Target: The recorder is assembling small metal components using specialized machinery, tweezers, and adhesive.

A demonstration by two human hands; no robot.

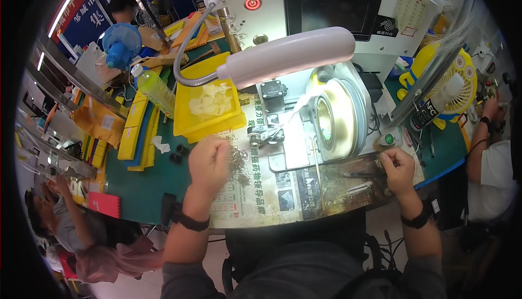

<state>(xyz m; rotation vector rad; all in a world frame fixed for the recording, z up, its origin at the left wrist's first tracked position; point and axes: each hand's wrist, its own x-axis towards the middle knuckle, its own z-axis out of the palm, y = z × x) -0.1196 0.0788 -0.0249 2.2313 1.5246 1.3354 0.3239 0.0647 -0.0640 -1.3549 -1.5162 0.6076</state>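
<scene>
My left hand (208,160) hovers over a heap of small brass-coloured metal parts (238,163) on a sheet of newspaper (272,190), its fingertips pinched at the heap's edge. Whether a part sits between the fingers cannot be made out. My right hand (397,169) rests at the right end of the newspaper, fingers curled around a thin dark tool (359,175) that lies along the paper. Between the hands stands a white benchtop machine (326,22) with a small clamp fixture (265,134) and a round metal drum (334,118).
A white gooseneck lamp (288,54) hangs over the work area. A yellow tray (209,103) holds pale scraps; a green bottle (155,89), blue fan (120,41) and yellow fan (451,89) stand around. Other people sit at far left (60,212) and right (492,157).
</scene>
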